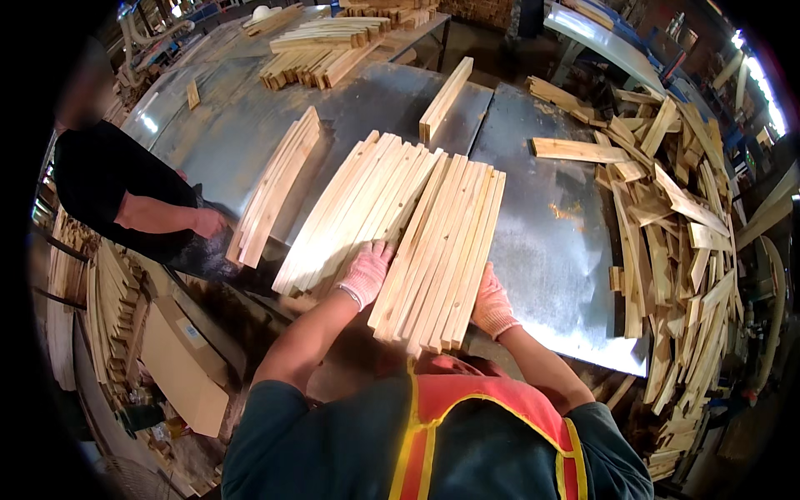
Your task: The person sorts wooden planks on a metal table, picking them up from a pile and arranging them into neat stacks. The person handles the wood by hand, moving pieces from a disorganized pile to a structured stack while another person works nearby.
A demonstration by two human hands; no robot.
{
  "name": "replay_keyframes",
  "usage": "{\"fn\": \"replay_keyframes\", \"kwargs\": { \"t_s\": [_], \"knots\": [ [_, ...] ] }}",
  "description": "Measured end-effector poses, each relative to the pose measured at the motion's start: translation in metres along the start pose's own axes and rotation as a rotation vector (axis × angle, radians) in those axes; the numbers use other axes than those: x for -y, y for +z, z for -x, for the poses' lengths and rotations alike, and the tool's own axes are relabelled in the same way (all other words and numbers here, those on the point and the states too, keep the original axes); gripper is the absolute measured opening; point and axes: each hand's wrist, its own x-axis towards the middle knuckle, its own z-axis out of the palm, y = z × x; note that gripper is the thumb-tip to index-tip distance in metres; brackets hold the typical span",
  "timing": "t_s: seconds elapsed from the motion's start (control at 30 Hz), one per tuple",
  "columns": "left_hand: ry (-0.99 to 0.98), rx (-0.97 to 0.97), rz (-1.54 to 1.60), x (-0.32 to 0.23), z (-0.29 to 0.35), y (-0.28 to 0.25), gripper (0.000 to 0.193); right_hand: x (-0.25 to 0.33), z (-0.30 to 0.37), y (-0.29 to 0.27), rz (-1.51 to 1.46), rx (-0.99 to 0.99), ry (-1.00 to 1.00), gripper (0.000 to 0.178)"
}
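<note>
Two bundles of pale wooden slats lie side by side at the near edge of the metal table. The right bundle [437, 250] sits between my hands, its near ends sticking out toward my body. My left hand [369, 271], in a pinkish knit glove, presses on its left side, in the gap beside the left bundle [354, 208]. Against the right bundle's other side is my right hand [493, 304], gloved alike, with its fingers partly hidden by the wood. A smaller row of slats [279, 187] lies farther left.
A co-worker's bare hand [210, 222] rests near the small row. One board [446, 100] stands on edge beyond the bundles. Loose offcuts [667, 200] heap up at right, some over the metal table [542, 242]. Stacked slats [321, 50] lie at the far side; cardboard [179, 367] is lower left.
</note>
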Motion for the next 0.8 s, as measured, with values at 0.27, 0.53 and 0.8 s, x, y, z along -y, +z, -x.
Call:
{"fn": "replay_keyframes", "kwargs": {
  "t_s": [0.27, 0.53, 0.8],
  "knots": [
    [0.09, 0.247, 0.153, 0.008, 0.017, -0.061, 0.039, 0.006, -0.008, -0.048, -0.252, 0.294, 0.112, 0.067],
    [-0.019, 0.095, 0.384, -0.053, 0.056, -0.096, 0.06, 0.009, -0.013, -0.048, -0.875, 0.408, 0.084, 0.072],
    [-0.067, -0.124, 0.511, -0.133, -0.001, -0.111, 0.068, -0.074, -0.135, -0.129, -0.493, 0.828, -0.263, 0.054]
  ]
}}
